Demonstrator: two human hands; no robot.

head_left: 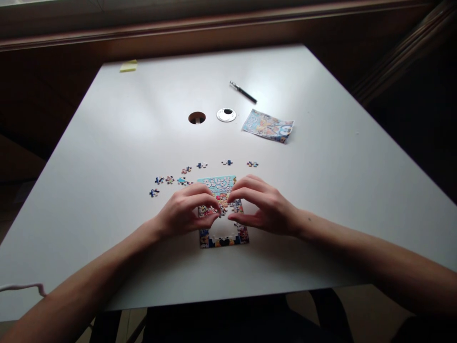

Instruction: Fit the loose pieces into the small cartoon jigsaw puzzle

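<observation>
Both hands work at a half-built jigsaw puzzle (223, 214) near the worktop's (321, 190) front edge.
The left hand (183, 212) and right hand (262, 207) pinch narrowly over its middle, fingertips almost meeting; whether they grip a piece is unclear. Loose pieces (169, 180) lie just beyond.

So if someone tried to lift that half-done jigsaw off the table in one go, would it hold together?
Probably not. The jigsaw is thin, flat and made of small interlocked pieces, with a gap in its lower middle, so it would likely sag and split. Pushed across the smooth white table, it might slide whole. It looks very light.
</observation>
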